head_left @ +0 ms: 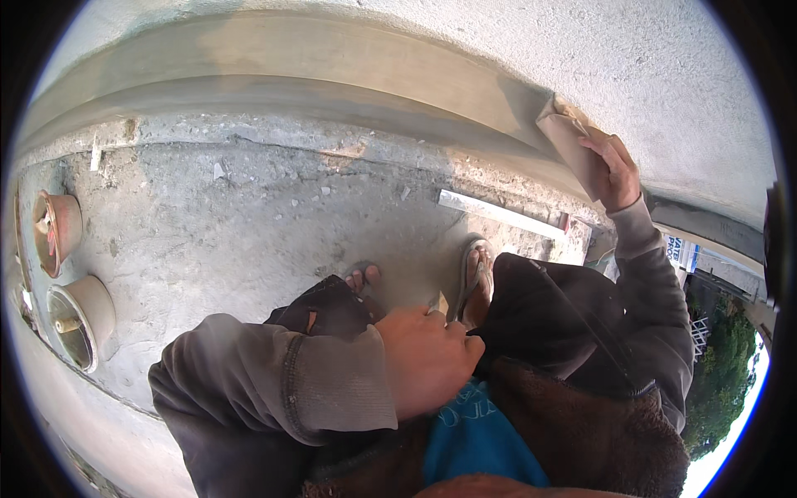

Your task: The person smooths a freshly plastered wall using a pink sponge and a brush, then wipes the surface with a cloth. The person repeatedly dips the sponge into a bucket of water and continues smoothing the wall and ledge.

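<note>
My right hand (617, 170), at the upper right, grips a folded brown sheet (579, 149) that looks like stiff paper or cardboard. The sheet lies against the smooth grey-tan plaster band (357, 62) at the foot of the wall, and its upper end looks creased. Above the band is the rough white wall (664, 75). In front of my lap my left hand (427, 357) is closed, its back toward the view. A small pale edge shows by its knuckles, but what the fingers hold is hidden.
A white strip (502, 214) lies on the dusty concrete floor (241, 224) below the band. At the far left stand a reddish bucket (65, 224) and a grey bucket (95, 311) with things inside. My sandalled feet (475, 278) are close below. Greenery (722, 382) shows at right.
</note>
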Demonstrator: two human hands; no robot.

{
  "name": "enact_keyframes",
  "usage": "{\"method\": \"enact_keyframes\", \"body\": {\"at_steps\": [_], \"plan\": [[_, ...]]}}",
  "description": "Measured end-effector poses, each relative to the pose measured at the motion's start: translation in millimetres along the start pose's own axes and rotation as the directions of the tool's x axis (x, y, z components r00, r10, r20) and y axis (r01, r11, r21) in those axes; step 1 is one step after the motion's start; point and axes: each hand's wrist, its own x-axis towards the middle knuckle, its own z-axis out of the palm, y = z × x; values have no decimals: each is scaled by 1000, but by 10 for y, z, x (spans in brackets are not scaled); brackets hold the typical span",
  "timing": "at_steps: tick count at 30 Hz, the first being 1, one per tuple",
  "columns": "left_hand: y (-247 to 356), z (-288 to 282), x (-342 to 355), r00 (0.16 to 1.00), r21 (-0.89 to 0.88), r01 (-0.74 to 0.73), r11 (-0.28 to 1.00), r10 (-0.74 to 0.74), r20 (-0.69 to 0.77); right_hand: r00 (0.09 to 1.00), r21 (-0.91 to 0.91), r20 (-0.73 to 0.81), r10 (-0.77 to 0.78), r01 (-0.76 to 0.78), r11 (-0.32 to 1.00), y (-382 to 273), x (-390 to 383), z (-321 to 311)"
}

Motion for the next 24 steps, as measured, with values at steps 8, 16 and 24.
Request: {"method": "enact_keyframes", "body": {"at_steps": [8, 16, 24], "plan": [[-581, 121, 914, 923, -988, -7, 152, -380, -65, 869, 702, 441, 226, -177, -690, -1342, -604, -184], [-581, 859, 863, 907, -772, -399, -495, -338, -252, 815, 302, 529, -238, -443, -844, -1297, -411, 82], [-1469, 1302, 281, -2, -795, -453, 403, -893, -451, 811, 955, 280, -514, -182, 233, -1240, -85, -132]]}}
